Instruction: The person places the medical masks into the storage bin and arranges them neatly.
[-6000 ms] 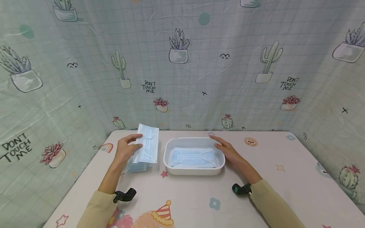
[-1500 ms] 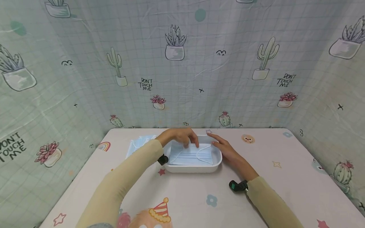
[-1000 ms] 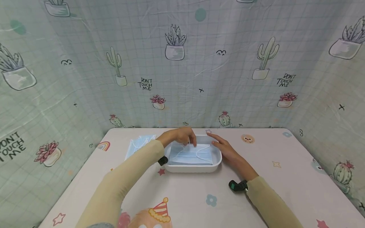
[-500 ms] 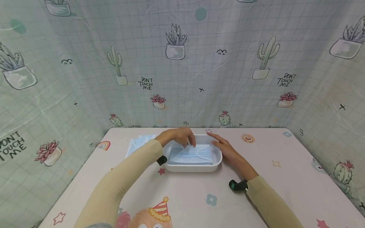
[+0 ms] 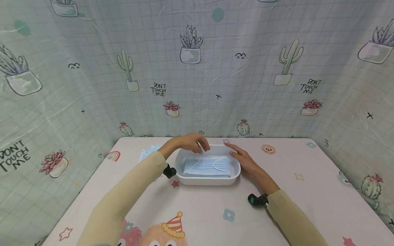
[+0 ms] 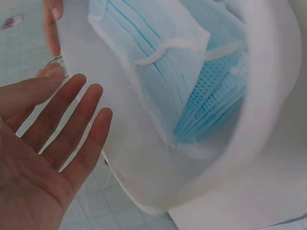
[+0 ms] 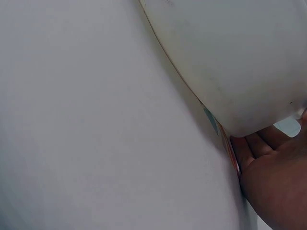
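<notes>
In the head view, my left hand hovers over the far left rim of a white plastic tub. Its spread fingers hold nothing, as the left wrist view of the hand confirms. Blue face masks lie stacked inside the tub, ear loops on top. The left wrist view shows several layers of the masks. Against the tub's right side rests my right hand, index finger extended along the far corner and thumb at the rim. In the right wrist view, the right hand's fingers touch the outer wall.
More blue face masks lie on the table left of the tub, partly hidden by the left arm. The table has a pale cover with printed figures. A cactus-print curtain rises behind it and along both sides.
The left hand first held a mask left of the tub, then set it on the stack inside. It has just lifted off, moving up and left. The right hand stays at the tub.
</notes>
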Demonstrator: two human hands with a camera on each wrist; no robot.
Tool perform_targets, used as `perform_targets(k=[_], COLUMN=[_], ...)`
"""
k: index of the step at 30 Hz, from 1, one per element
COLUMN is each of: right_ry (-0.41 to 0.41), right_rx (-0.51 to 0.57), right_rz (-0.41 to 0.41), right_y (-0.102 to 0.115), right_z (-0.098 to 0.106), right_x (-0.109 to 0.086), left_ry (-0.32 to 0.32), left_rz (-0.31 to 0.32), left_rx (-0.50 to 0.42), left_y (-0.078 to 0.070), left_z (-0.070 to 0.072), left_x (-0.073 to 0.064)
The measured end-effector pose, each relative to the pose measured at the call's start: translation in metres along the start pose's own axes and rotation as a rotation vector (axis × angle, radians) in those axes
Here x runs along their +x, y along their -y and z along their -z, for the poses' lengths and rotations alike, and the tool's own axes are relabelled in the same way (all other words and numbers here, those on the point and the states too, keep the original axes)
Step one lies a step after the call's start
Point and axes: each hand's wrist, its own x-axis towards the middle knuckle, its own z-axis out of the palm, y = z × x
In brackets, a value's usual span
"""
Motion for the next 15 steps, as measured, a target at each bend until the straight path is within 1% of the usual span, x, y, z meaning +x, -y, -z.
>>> perform_targets(k=[3, 6, 9, 11, 15], right_ry=[0.019, 0.026, 0.022, 0.018, 0.015], right_rx=[0.002, 0.005, 0.008, 0.012, 0.006], right_rz=[0.026, 0.052, 0.066, 0.065, 0.055], right_y=[0.0, 0.0, 0.0, 0.0, 0.0], right_z=[-0.001, -0.001, 0.0, 0.0, -0.002], right_x=[0.0, -0.001, -0.001, -0.002, -0.002], left_ry=[-0.071, -0.168, -0.267, -0.336, -0.477], left_rz=[-0.017, -0.03, -0.026, -0.01, 0.043], left_rx=[-0.09, -0.184, -0.259, -0.289, -0.344], left_y=[0.009, 0.017, 0.027, 0.034, 0.048], left_z=[0.003, 0.007, 0.011, 0.014, 0.014], left_x=[-0.015, -0.032, -0.047, -0.058, -0.08])
